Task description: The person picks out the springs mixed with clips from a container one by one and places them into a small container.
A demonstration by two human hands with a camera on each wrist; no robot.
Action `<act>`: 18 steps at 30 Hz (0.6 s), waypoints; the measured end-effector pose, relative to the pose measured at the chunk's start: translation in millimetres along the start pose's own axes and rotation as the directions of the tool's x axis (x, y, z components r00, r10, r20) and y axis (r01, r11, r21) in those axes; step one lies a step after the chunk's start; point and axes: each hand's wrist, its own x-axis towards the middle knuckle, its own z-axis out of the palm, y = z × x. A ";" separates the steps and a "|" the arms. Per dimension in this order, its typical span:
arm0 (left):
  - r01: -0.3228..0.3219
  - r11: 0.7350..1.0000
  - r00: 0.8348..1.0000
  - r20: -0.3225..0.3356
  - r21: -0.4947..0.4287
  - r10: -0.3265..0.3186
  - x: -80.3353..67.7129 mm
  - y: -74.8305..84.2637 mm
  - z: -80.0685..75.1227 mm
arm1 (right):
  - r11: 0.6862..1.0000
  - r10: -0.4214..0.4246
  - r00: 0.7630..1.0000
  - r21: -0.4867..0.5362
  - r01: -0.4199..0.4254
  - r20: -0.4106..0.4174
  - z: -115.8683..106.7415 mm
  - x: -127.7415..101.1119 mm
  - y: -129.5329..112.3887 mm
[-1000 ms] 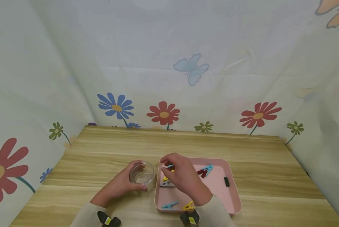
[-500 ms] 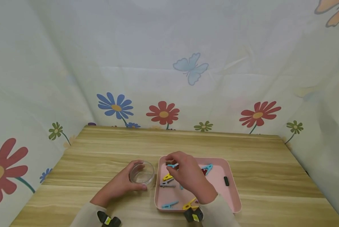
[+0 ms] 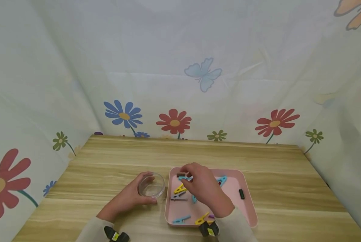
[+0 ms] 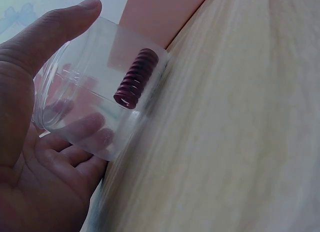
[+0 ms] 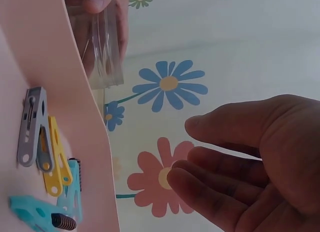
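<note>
My left hand (image 3: pixel 133 193) grips a clear round jar (image 3: pixel 155 186) beside the tray, thumb on one side and fingers on the other. Through the jar's wall, the left wrist view shows a dark red coil spring (image 4: pixel 136 79). Over the pink tray's (image 3: pixel 249 205) back left part hovers my right hand (image 3: pixel 203 186), its fingers slightly bent and nothing between thumb and fingertips in the right wrist view. Near those fingers lie a black spring (image 3: pixel 181 175), a light blue clothespin (image 3: pixel 185 178), a yellow clothespin (image 3: pixel 179 189) and a grey clothespin (image 3: pixel 178 196).
More clothespins lie in the tray: a blue one (image 3: pixel 181 219) and a yellow one (image 3: pixel 201 219) along the front, another blue one (image 3: pixel 222 180) at the back. A dark green cylinder (image 3: pixel 241 194) lies at the tray's right. Patterned fabric (image 3: pixel 229 101) walls the wooden table (image 3: pixel 123 151).
My right hand has shifted to the right over the tray, uncovering the black spring and more of the clothespins. The left hand and the jar have stayed where they were.
</note>
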 end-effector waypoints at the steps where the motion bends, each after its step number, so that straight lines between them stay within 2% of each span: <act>1: 0.001 1.000 1.000 0.002 0.000 -0.001 0.4 -0.3 0.4 | 1.000 0.003 1.000 0.004 -0.003 0.002 -0.1 -0.4 1.2; 7: 0.011 1.000 1.000 0.000 -0.012 -0.011 -0.5 0.5 1.8 | 1.000 0.016 1.000 0.022 -0.016 -0.003 -3.0 -3.7 8.5; 18: 0.019 1.000 1.000 -0.007 -0.005 -0.019 -0.8 1.3 2.2 | 1.000 0.024 0.999 -0.002 -0.024 -0.043 -9.8 -10.2 19.2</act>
